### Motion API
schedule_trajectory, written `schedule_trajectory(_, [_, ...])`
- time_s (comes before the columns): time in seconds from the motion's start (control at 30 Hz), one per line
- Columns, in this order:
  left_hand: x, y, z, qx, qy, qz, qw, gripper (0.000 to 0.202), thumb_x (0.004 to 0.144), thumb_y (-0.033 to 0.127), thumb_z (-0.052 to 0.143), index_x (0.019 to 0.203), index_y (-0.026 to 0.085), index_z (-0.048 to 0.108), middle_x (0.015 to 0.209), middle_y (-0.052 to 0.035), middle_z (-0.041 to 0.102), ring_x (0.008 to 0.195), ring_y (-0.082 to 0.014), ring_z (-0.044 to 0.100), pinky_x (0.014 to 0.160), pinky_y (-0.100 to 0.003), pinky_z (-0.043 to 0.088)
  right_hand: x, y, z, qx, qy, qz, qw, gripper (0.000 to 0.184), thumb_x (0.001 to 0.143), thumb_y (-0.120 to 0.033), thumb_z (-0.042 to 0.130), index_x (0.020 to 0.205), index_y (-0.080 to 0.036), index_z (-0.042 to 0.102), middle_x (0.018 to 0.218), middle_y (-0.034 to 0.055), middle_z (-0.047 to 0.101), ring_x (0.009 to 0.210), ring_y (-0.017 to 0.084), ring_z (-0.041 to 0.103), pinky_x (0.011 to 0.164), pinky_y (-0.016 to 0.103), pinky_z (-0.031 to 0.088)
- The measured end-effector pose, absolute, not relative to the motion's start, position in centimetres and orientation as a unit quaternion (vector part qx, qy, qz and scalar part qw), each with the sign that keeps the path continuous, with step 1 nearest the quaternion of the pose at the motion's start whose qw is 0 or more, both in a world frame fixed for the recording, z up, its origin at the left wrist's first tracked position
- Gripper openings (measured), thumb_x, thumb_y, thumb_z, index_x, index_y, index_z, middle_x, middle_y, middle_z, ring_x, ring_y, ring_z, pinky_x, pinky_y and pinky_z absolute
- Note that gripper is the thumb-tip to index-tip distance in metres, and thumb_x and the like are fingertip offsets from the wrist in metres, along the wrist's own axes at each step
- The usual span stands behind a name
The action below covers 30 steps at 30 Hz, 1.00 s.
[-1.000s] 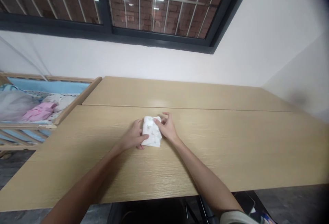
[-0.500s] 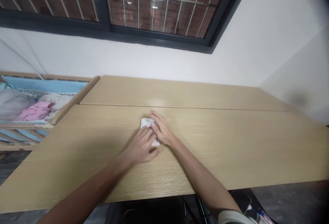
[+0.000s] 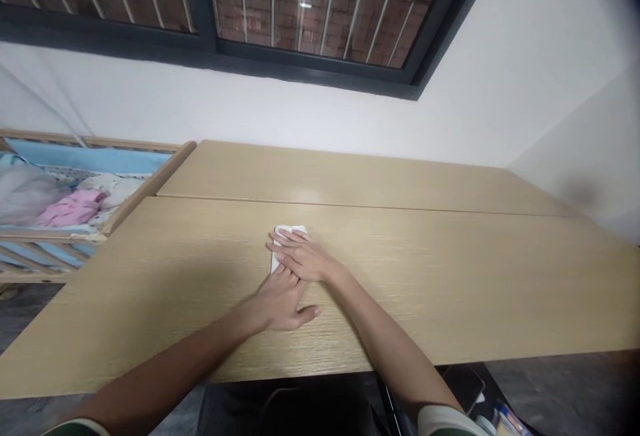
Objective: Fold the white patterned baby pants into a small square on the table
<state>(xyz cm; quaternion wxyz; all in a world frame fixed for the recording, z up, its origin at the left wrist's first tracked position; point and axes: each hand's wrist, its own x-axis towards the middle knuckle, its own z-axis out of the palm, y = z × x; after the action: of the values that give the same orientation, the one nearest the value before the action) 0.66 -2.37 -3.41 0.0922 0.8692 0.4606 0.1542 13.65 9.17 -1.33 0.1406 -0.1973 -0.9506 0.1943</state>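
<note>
A small white folded piece, tissue or cloth [image 3: 275, 262], lies flat on the wooden table [image 3: 425, 276]; I cannot tell which it is. My right hand [image 3: 303, 256] is spread flat over its upper part, fingers pointing left. Just below, my left hand [image 3: 286, 301] rests on the near part with its fingers stretched forward and its thumb out to the right. The left fingertips are partly hidden beneath the right hand. Much of the white piece is covered by both hands.
To the left stands a wooden crib [image 3: 150, 179] with blue lining, holding a pink cloth [image 3: 75, 208] and other bedding. A dark-framed window [image 3: 310, 73] is in the wall behind the table. Below the table's front edge, at right, are some small items.
My right hand has moved from the right side of the white piece onto it, flattening over the left fingers. My left hand has slid slightly nearer, its fingers straighter.
</note>
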Motion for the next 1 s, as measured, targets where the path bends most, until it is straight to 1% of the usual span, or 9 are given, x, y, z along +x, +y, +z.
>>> schedule_trajectory(0.1, [0.7, -2.3, -3.0, 0.874, 0.451, 0.159, 0.092, 0.079, 0.094, 0.061, 0.052, 0.151, 0.008, 0.041, 0.156, -0.0255, 0.041, 0.147, -0.0407, 0.034, 0.123, -0.057, 0.024, 13.7, 9.9, -1.5, -0.229, -0.944, 0.198, 0.133, 0.045, 0.109, -0.045, 0.036, 0.154, -0.039, 0.044, 0.162, -0.0030, 0.038, 0.155, 0.023, 0.026, 0.128, 0.055, 0.015])
schedule_trajectory(0.2, [0.7, -2.3, -2.7, 0.872, 0.447, 0.174, 0.093, 0.079, 0.093, 0.060, 0.053, 0.152, 0.010, 0.040, 0.156, -0.0229, 0.042, 0.148, -0.0384, 0.033, 0.124, -0.055, 0.023, 14.0, 10.8, -1.5, -0.232, -0.938, 0.221, 0.131, 0.045, 0.110, -0.045, 0.035, 0.154, -0.040, 0.043, 0.162, -0.0037, 0.037, 0.155, 0.023, 0.027, 0.128, 0.055, 0.015])
schedule_trajectory(0.43, [0.6, -2.4, -3.5, 0.871, 0.455, 0.170, 0.081, 0.086, 0.092, 0.068, 0.052, 0.160, 0.020, 0.030, 0.164, -0.0190, 0.030, 0.153, -0.0400, 0.023, 0.124, -0.057, 0.023, 15.3, 13.0, -2.6, -0.260, -0.917, 0.249, 0.172, 0.048, 0.108, -0.048, 0.035, 0.151, -0.031, 0.051, 0.167, 0.0020, 0.027, 0.156, 0.024, 0.023, 0.127, 0.052, 0.021])
schedule_trajectory(0.53, [0.6, -2.3, -3.5, 0.870, 0.454, 0.173, 0.085, 0.087, 0.089, 0.069, 0.056, 0.158, 0.019, 0.034, 0.164, -0.0194, 0.030, 0.154, -0.0405, 0.022, 0.123, -0.057, 0.024, 15.3, 13.5, -3.6, -0.287, -0.900, 0.252, 0.210, 0.050, 0.107, -0.047, 0.038, 0.152, -0.029, 0.049, 0.166, 0.0056, 0.033, 0.154, 0.025, 0.029, 0.126, 0.051, 0.023])
schedule_trajectory(0.6, [0.5, -2.0, -3.2, 0.866, 0.456, 0.183, 0.090, 0.081, 0.089, 0.065, 0.059, 0.154, 0.019, 0.041, 0.163, -0.0182, 0.033, 0.154, -0.0387, 0.023, 0.123, -0.056, 0.027, 15.2, 13.7, -4.2, -0.301, -0.882, 0.259, 0.254, 0.051, 0.106, -0.045, 0.043, 0.152, -0.025, 0.050, 0.160, 0.0098, 0.043, 0.150, 0.025, 0.036, 0.124, 0.050, 0.028])
schedule_trajectory(0.67, [0.3, -1.5, -2.9, 0.859, 0.455, 0.208, 0.105, 0.066, 0.092, 0.056, 0.059, 0.147, 0.020, 0.049, 0.159, -0.0154, 0.042, 0.153, -0.0344, 0.028, 0.122, -0.052, 0.032, 15.0, 13.8, -4.4, -0.304, -0.863, 0.271, 0.299, 0.049, 0.104, -0.041, 0.047, 0.147, -0.021, 0.055, 0.150, 0.0127, 0.054, 0.141, 0.025, 0.047, 0.120, 0.048, 0.034])
schedule_trajectory(0.73, [-0.2, -0.9, -2.5, 0.846, 0.451, 0.252, 0.133, 0.051, 0.096, 0.044, 0.056, 0.141, 0.021, 0.053, 0.151, -0.0118, 0.053, 0.147, -0.0284, 0.041, 0.119, -0.046, 0.040, 14.9, 13.8, -4.4, -0.300, -0.851, 0.287, 0.323, 0.043, 0.102, -0.038, 0.050, 0.140, -0.020, 0.061, 0.138, 0.0130, 0.062, 0.131, 0.025, 0.055, 0.115, 0.046, 0.040])
schedule_trajectory(0.83, [-1.1, 0.0, -1.9, 0.817, 0.449, 0.327, 0.153, 0.037, 0.097, 0.034, 0.053, 0.132, 0.023, 0.058, 0.134, -0.0078, 0.066, 0.127, -0.0232, 0.060, 0.109, -0.040, 0.050, 14.8, 13.7, -4.1, -0.303, -0.846, 0.301, 0.320, 0.035, 0.100, -0.035, 0.053, 0.128, -0.019, 0.068, 0.126, 0.0118, 0.068, 0.120, 0.025, 0.062, 0.109, 0.045, 0.045])
schedule_trajectory(1.0, [-3.3, 1.5, -1.3, 0.807, 0.442, 0.383, 0.087, 0.022, 0.100, 0.032, 0.047, 0.110, 0.023, 0.065, 0.112, -0.0071, 0.070, 0.108, -0.0219, 0.064, 0.098, -0.038, 0.050, 14.7, 13.6, -3.7, -0.297, -0.853, 0.295, 0.312, 0.031, 0.100, -0.033, 0.053, 0.119, -0.017, 0.071, 0.119, 0.0108, 0.072, 0.113, 0.024, 0.064, 0.105, 0.042, 0.046])
